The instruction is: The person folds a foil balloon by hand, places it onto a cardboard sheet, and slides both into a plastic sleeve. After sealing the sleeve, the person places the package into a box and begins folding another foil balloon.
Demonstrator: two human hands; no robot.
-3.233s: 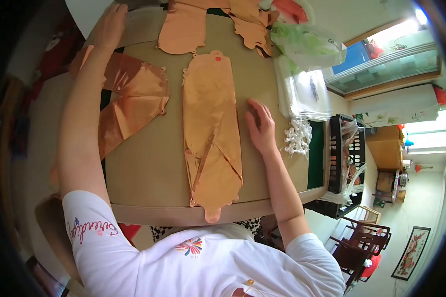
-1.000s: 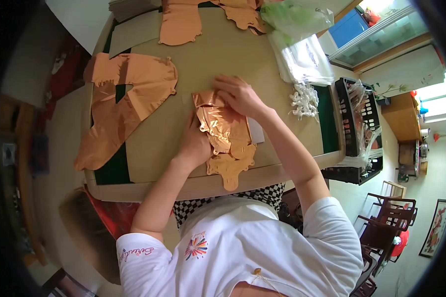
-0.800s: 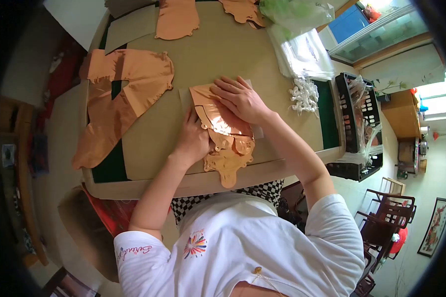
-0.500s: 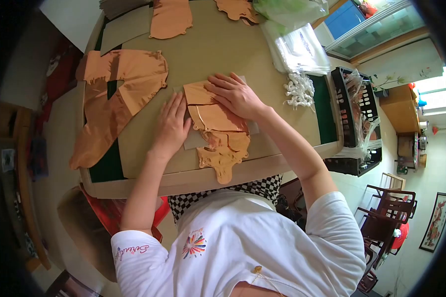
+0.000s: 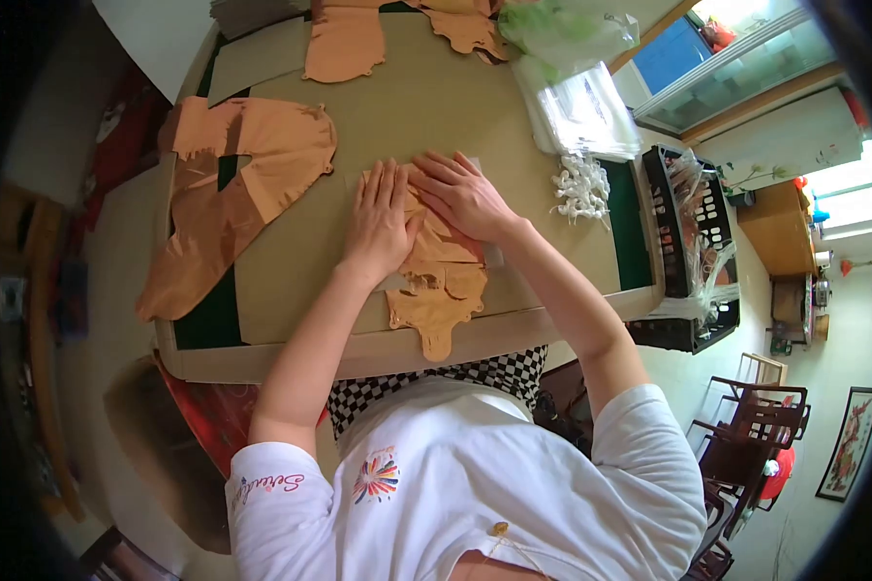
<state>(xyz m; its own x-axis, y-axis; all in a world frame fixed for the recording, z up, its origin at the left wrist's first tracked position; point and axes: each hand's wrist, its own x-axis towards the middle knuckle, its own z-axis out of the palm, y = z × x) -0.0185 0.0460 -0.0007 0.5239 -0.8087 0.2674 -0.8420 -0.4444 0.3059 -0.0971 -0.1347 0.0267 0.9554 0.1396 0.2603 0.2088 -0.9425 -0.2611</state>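
Note:
A copper-coloured foil balloon, uninflated and partly folded, lies near the table's front edge, with its lower part hanging towards me. My left hand rests flat on its left side, fingers stretched out and pointing away from me. Flat on the upper right of the foil lies my right hand, fingers extended to the upper left. The fingertips of both hands are close together. Under the foil, the edge of a pale grey sheet shows; most of it is hidden.
Another copper foil balloon lies spread at the left, with more foil pieces at the back. Grey card sheets are beside them. Clear plastic bags and bundled white strings lie right. A black crate stands beyond the table's right edge.
My left hand has moved right, from beside the foil onto it, covering its left part. My right hand stays on the foil's upper right. The view has shifted slightly.

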